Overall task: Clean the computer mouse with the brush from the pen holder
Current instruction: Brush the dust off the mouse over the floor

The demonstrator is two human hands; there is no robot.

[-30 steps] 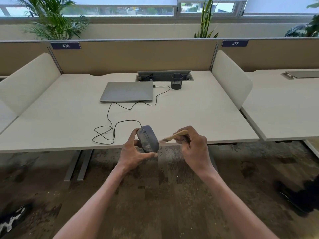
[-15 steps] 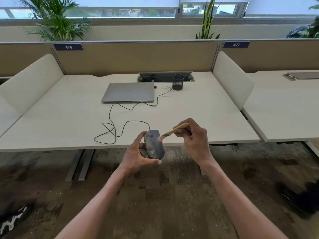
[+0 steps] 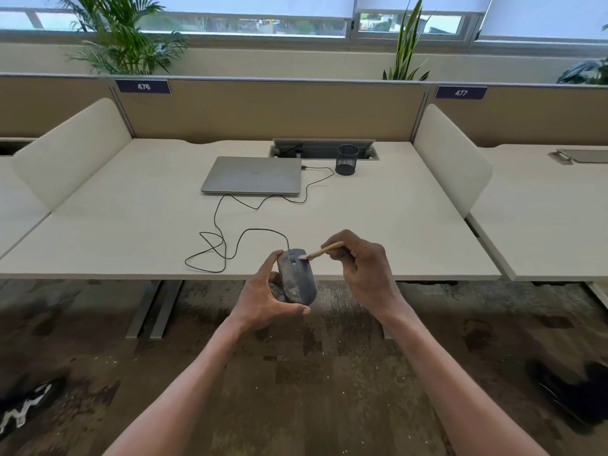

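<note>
A dusty dark grey computer mouse (image 3: 296, 278) is held upright over the desk's front edge by my left hand (image 3: 263, 297), which wraps its left side and base. My right hand (image 3: 362, 268) grips a small wooden-handled brush (image 3: 324, 251). Its pale bristle tip touches the mouse's top right, beside the scroll wheel. The mouse's black cable (image 3: 227, 238) loops back across the desk to the laptop. The black mesh pen holder (image 3: 346, 159) stands at the back of the desk and looks empty.
A closed silver laptop (image 3: 251, 175) lies on the white desk (image 3: 131, 232) behind the hands. An open cable tray (image 3: 324, 148) sits at the back. White side dividers (image 3: 450, 159) flank the desk. Dark shoes lie on the carpet at lower left and right.
The mouse has turned in my left hand so its buttons and wheel face me. The brush tip moved from the mouse's side up to its top near the wheel.
</note>
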